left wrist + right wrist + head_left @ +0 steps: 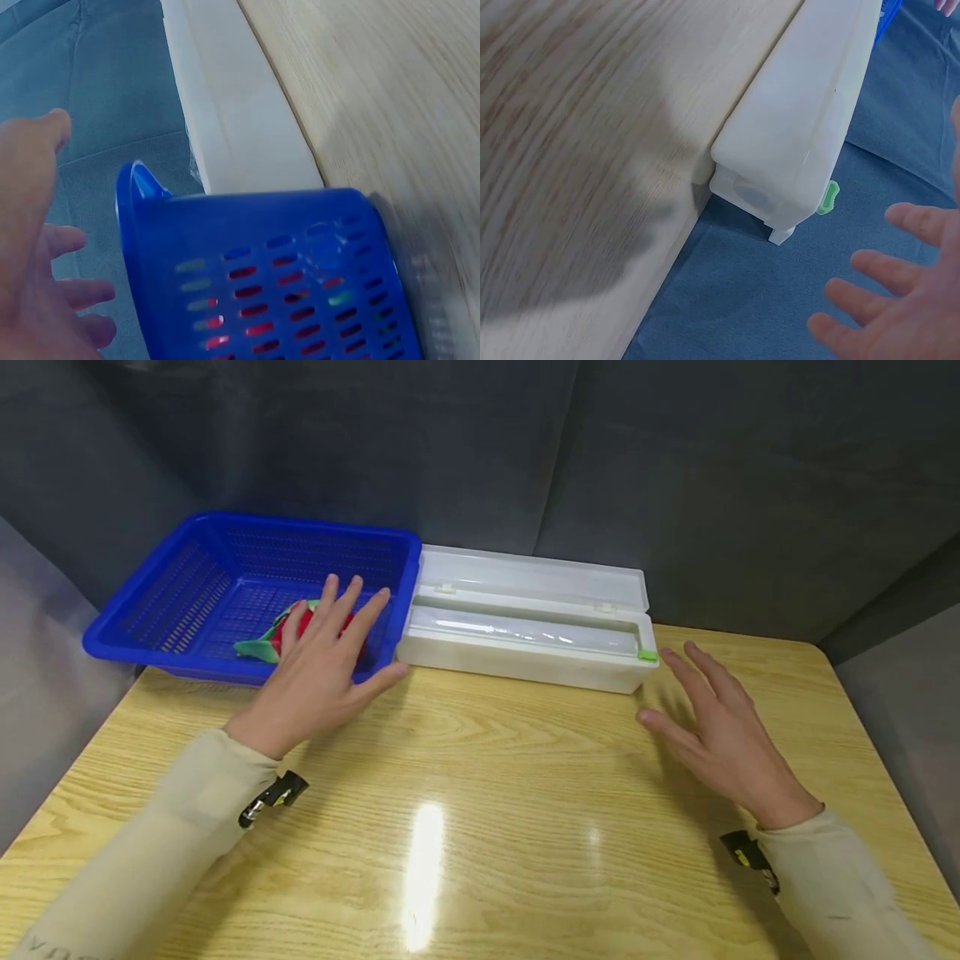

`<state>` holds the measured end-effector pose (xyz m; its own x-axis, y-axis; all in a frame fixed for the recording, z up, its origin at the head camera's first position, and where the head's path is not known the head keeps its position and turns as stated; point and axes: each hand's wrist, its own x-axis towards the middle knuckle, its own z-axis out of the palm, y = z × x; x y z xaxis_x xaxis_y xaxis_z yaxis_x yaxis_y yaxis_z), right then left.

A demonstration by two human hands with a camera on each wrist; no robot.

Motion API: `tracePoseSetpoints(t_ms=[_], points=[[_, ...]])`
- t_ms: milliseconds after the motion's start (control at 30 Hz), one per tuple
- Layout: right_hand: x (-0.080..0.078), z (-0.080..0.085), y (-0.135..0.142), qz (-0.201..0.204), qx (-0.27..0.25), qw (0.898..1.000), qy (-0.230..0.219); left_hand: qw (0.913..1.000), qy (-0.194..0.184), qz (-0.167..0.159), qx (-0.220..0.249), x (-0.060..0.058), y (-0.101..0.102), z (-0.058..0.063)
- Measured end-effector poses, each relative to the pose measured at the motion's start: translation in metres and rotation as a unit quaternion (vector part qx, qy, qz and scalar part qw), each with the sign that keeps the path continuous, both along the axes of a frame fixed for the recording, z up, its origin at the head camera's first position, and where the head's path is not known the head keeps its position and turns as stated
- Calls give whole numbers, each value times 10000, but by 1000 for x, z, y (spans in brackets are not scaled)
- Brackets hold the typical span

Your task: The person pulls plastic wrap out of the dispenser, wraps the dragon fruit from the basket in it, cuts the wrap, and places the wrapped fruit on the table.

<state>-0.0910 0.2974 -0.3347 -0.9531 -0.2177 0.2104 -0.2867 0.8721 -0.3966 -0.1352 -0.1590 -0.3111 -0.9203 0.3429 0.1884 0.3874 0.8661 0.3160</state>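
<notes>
Left hand [318, 672], fingers spread, empty, above blue basket [180, 660] with red-green item [261, 648] inside. Right hand [723, 739], likewise wide, empty, near green tab [648, 656] of open white box [525, 665]. Best reach over basket edge without nudging adjoining box.

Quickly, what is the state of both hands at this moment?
Left hand: open, holding nothing, by the blue basket.
Right hand: open, holding nothing, near the white box.
</notes>
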Motion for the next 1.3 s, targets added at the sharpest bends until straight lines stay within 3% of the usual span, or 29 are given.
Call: tracePoseSetpoints(t_ms=[267, 667, 900, 1300], points=[[-5, -1, -4, 20, -50, 9997, 223, 9999, 115, -56, 3, -5, 8, -2], [-14, -2, -13, 122, -209, 9982, 550, 9986, -36, -216, 477, -10, 27, 1], [-20, -3, -19, 167, -247, 9960, 842, 9989, -11, -259, 395, -11, 37, -1], [-28, -4, -28, 92, -331, 9980, 539, 9985, 186, -413, 301, -13, 50, -6]])
